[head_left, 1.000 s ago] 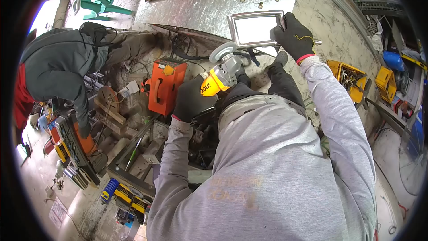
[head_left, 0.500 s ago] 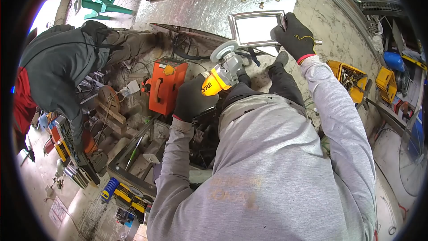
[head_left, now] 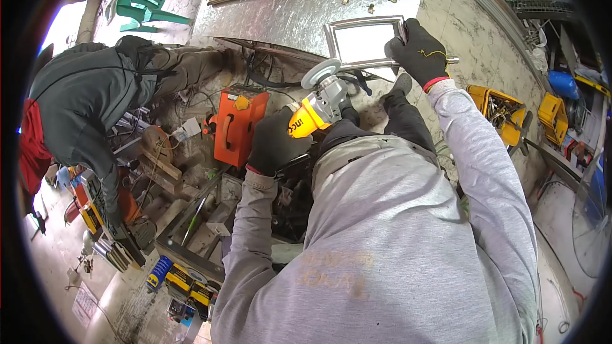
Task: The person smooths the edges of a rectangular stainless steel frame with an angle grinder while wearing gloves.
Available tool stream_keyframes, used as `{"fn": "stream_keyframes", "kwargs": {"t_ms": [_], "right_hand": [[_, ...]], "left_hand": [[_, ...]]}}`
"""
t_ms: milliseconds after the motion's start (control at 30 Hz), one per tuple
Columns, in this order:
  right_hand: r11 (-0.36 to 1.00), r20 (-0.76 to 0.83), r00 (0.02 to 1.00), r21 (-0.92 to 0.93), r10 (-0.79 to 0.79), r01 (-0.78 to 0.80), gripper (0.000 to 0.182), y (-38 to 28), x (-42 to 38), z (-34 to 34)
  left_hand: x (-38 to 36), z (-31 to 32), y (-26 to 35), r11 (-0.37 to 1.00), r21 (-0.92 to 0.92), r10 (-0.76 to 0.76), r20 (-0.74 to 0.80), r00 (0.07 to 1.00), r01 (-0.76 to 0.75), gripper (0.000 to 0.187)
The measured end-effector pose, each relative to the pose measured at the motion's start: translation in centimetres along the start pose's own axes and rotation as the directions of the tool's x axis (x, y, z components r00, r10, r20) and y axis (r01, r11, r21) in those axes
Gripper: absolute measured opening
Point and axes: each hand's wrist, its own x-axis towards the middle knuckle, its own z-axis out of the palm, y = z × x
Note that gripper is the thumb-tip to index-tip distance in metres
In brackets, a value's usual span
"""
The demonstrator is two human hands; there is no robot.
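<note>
Left to right, compared with a second ago.

Far left: the co-worker in the dark jacket [head_left: 83, 102] has bent a little lower over the clutter on the floor; not part of the grinding work. The orange machine [head_left: 237, 124] beside the person's left forearm has not shifted.

Centre: the left hand [head_left: 274, 143], in a black glove, stays wrapped tight around the yellow body of the angle grinder [head_left: 315, 111]. The disc end has crept slightly up and toward the metal frame [head_left: 363, 41]; the disc now sits just beside the frame's lower left corner, close to the rail. I cannot tell whether it touches. No sparks are visible, so grinding looks not yet under way, in my judgement; the change reads as a small closing of the gap only.

Right: the right hand [head_left: 417, 51], also gloved in black, remains clamped on the frame's lower right corner and the rod sticking out past it. The frame lies flat on the shiny sheet-metal counter [head_left: 287, 6], at its near edge, essentially where it was.

Pose: hands well apart, one at each end of the frame's near rail. Left arm bent sharply, elbow low, wrist turned so the grinder points up and away from the body. Right arm stretched nearly straight forward, grey sleeve extended, palm down on the frame. A yellow toolbox [head_left: 500, 111] sits on the floor to the right.
</note>
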Motion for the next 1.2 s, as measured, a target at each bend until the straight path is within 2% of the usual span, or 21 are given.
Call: {"fn": "stream_keyframes", "kwargs": {"t_ms": [67, 400, 500, 600, 667, 767, 900, 967, 1200], "right_hand": [[1.000, -0.007, 1.000, 0.007, -0.011, 0.011, 0.039, -0.1, -0.1, 0.1], [1.000, -0.006, 1.000, -0.010, -0.001, 0.001, 0.038, -0.1, 0.0, 0.0], [1.000, 0.004, 1.000, 0.004, 0.006, -0.006, 0.039, -0.2, -0.3, -0.2], [0.998, -0.011, 1.000, 0.060, 0.003, -0.002, 0.039, 0.1, -0.5, 0.1], [0.995, -0.039, 0.999, 0.099, -0.006, 0.010, 0.039, 0.5, -0.5, 0.4], [0.996, -0.024, 1.000, 0.084, 0.004, -0.002, 0.039, 0.4, -0.5, 0.4], [0.997, -0.002, 0.999, 0.073, 0.033, -0.033, 0.038, 0.2, -0.3, 0.3], [0.997, 0.006, 0.999, 0.070, 0.039, -0.039, 0.037, 0.1, -0.4, 0.1], [0.996, -0.004, 1.000, 0.090, 0.029, -0.029, 0.036, 0.0, -0.5, 0.0]], "left_hand": [[-0.1, 0.0, 0.1, 0.998, 0.055, -0.007, -0.012, 1.000, 0.008, 0.053], [0.0, -0.1, 0.3, 0.998, 0.056, 0.003, -0.020, 1.000, -0.002, 0.046], [-0.2, -0.2, 0.3, 0.998, 0.052, -0.016, -0.015, 1.000, 0.017, 0.048], [-1.2, 0.5, -1.0, 0.995, 0.085, -0.054, 0.013, 0.998, 0.052, 0.058], [-1.8, 1.2, -1.8, 0.993, -0.098, -0.069, -0.019, 0.997, 0.067, 0.061], [-2.1, 2.2, -2.1, 0.974, -0.211, -0.094, -0.049, 0.994, 0.082, 0.055], [-2.0, 2.7, -2.0, 0.972, -0.209, -0.118, -0.033, 0.992, 0.108, 0.057], [-2.0, 3.1, -2.5, 0.986, -0.097, -0.132, 0.038, 0.991, 0.135, 0.065], [-1.9, 2.5, -1.9, 0.982, -0.134, -0.128, 0.031, 0.991, 0.131, 0.064]]}}
